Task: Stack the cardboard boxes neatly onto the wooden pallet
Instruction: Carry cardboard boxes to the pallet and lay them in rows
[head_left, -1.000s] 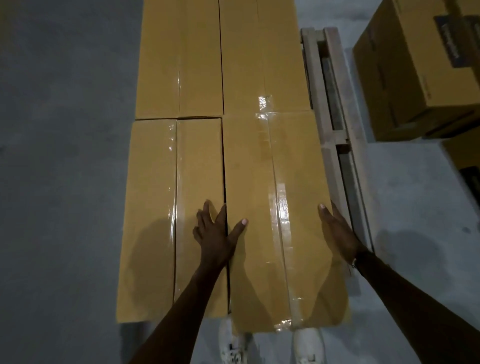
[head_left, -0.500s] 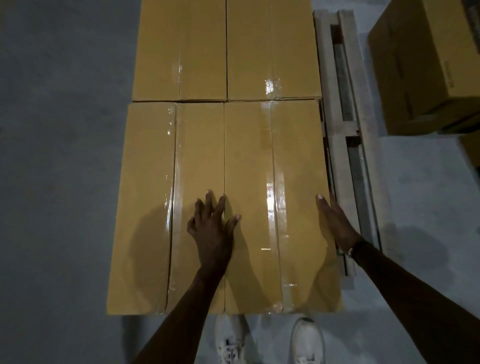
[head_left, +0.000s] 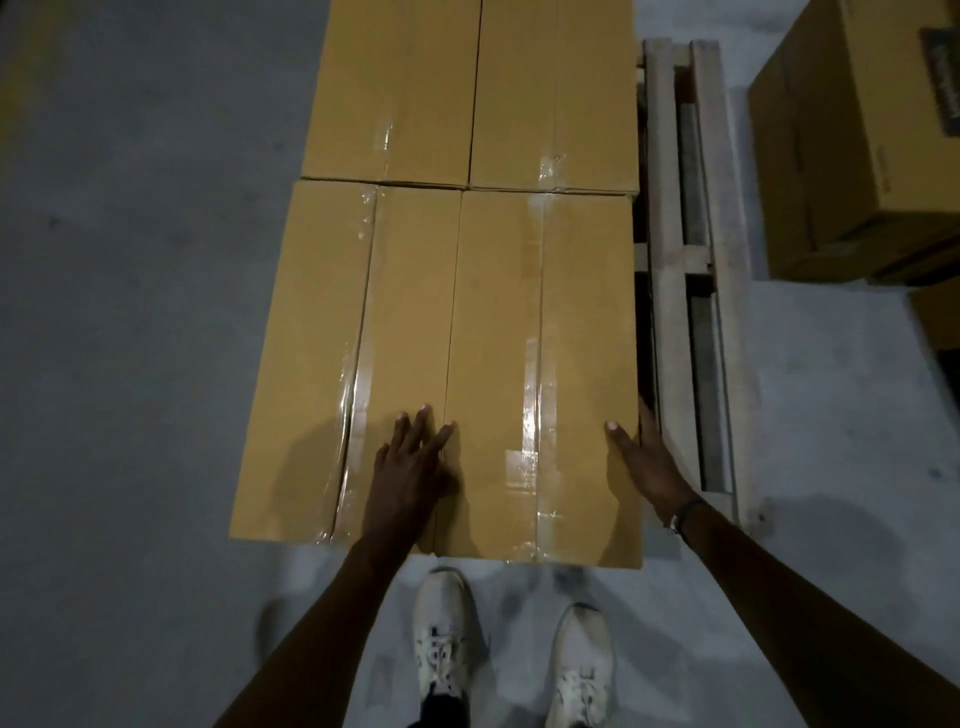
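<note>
Several tan cardboard boxes sealed with clear tape lie side by side on the wooden pallet (head_left: 667, 218). The near right box (head_left: 540, 332) sits flush against the near left box (head_left: 332, 338). Two more boxes, the far left box (head_left: 395, 88) and the far right box (head_left: 556, 88), lie behind them. My left hand (head_left: 410, 467) rests flat, fingers spread, across the seam between the two near boxes. My right hand (head_left: 649, 462) presses flat against the right side edge of the near right box, thumb on top.
Bare pallet slats show in a strip to the right of the boxes. More stacked cardboard boxes (head_left: 857, 145) stand on the grey concrete floor at the upper right. My white shoes (head_left: 447, 639) stand just in front of the pallet's near edge.
The near right box slid forward and leftward, from overhanging and skewed to lined up with its neighbour. Both hands stayed on it and drew back slightly towards me.
</note>
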